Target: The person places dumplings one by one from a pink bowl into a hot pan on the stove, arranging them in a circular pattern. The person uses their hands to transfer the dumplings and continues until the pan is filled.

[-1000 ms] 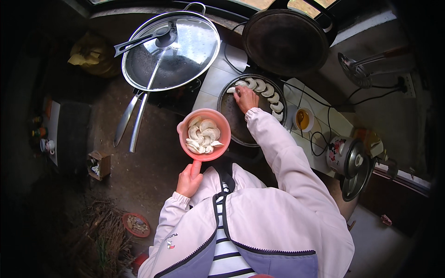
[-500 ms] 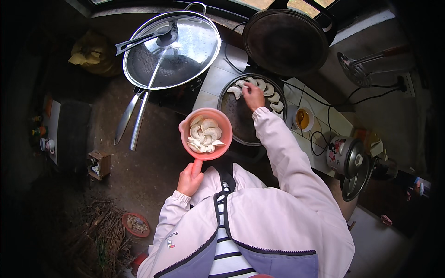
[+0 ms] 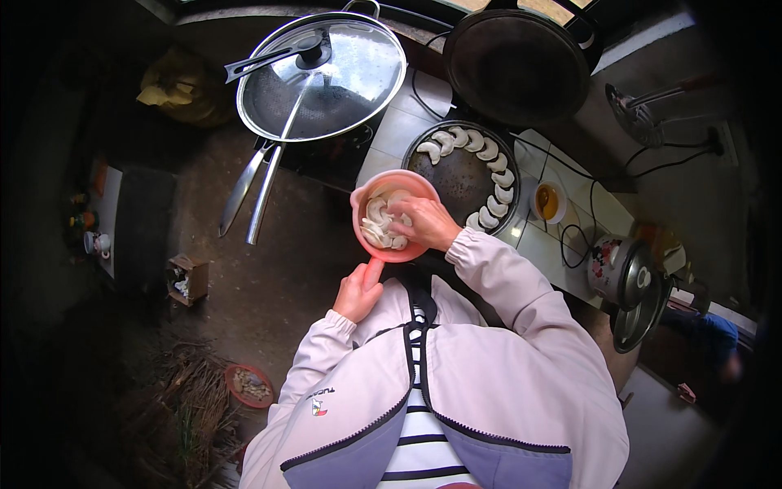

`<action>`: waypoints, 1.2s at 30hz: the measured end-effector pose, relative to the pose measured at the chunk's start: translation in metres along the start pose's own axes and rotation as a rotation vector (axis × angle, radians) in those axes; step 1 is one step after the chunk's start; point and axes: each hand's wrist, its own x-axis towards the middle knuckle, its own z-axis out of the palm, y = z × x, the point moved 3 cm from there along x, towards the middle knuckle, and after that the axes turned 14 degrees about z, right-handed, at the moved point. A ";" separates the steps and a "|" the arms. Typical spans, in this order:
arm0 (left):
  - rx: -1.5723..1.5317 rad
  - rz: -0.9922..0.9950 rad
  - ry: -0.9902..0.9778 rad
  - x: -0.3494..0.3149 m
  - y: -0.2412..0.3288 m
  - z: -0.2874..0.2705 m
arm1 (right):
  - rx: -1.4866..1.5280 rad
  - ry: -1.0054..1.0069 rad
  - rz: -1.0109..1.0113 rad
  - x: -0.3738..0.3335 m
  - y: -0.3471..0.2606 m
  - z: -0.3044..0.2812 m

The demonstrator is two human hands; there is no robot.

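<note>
My left hand (image 3: 358, 293) is wrapped round the handle of a pink plastic water scoop (image 3: 359, 230), holding it upright in front of me. Inside the scoop lies a heap of pale, crescent-shaped dumplings (image 3: 377, 213). My right hand (image 3: 430, 222) reaches over the scoop's right rim, fingers down among these dumplings; motion smears the fingertips, so whether one is pinched cannot be made out. Just beyond stands a round, dark electric griddle (image 3: 460, 181). Several dumplings (image 3: 499, 164) sit in a curved row along its far and right edge, while its middle shows bare, oily metal.
The griddle's raised lid (image 3: 517, 65) stands behind it. At the far left a glass-lidded wok (image 3: 326, 90) has long handles jutting toward me. Right of the griddle are a bowl of yellow oil (image 3: 550, 201), loose black cords and a rice cooker (image 3: 619, 269).
My right hand has drawn back from the griddle's far edge into the scoop, leaving a dumpling in the row there. The head view has shifted slightly.
</note>
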 end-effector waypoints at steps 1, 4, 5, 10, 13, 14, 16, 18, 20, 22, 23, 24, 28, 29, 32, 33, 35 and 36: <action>0.004 0.004 0.001 0.001 0.002 0.001 | -0.003 -0.052 0.003 0.001 -0.002 0.007; 0.011 -0.014 -0.016 0.000 0.006 0.002 | -0.079 -0.102 -0.026 -0.004 -0.015 0.018; 0.013 -0.025 -0.025 -0.001 0.008 0.002 | -0.043 -0.123 -0.023 -0.003 -0.014 0.022; -0.022 -0.155 -0.068 -0.005 0.019 0.000 | -0.030 -0.007 -0.086 -0.010 -0.011 0.039; -0.012 -0.149 -0.066 -0.006 0.019 0.001 | 0.044 0.068 -0.035 -0.018 -0.009 0.050; -0.008 -0.144 -0.066 -0.007 0.019 0.001 | 0.042 0.104 -0.024 -0.022 -0.010 0.052; 0.027 -0.073 -0.041 -0.008 0.012 0.005 | 0.038 0.123 0.009 -0.027 -0.011 0.055; 0.050 -0.026 -0.026 -0.009 0.008 0.007 | 0.038 0.125 0.051 -0.032 -0.014 0.051; 0.062 -0.006 -0.020 -0.009 0.007 0.007 | 0.215 0.083 0.091 -0.034 -0.014 0.042; 0.038 -0.034 -0.027 -0.011 0.001 0.008 | 0.407 0.089 0.024 -0.035 -0.006 0.036; 0.026 -0.048 -0.030 -0.011 -0.001 0.009 | 0.581 0.051 0.086 -0.035 0.002 0.032; 0.014 -0.082 -0.036 -0.011 0.001 0.007 | 0.755 0.014 0.151 -0.035 0.007 0.024; -0.026 -0.174 -0.032 -0.013 0.003 0.003 | 1.227 -0.055 0.299 -0.027 0.051 -0.012; -0.035 -0.184 -0.027 -0.014 -0.002 0.003 | 1.298 -0.026 0.289 -0.023 0.060 -0.020; -0.033 -0.206 -0.014 -0.014 -0.005 0.002 | 1.336 0.044 0.361 -0.004 0.098 -0.026; -0.030 -0.224 -0.012 -0.015 -0.005 0.000 | 1.249 0.072 0.381 0.004 0.112 -0.023; -0.045 -0.243 -0.006 -0.017 -0.009 -0.001 | 1.078 0.119 0.414 0.022 0.138 -0.012; -0.065 -0.287 -0.012 -0.016 0.002 -0.005 | 1.020 0.127 0.441 0.030 0.148 -0.006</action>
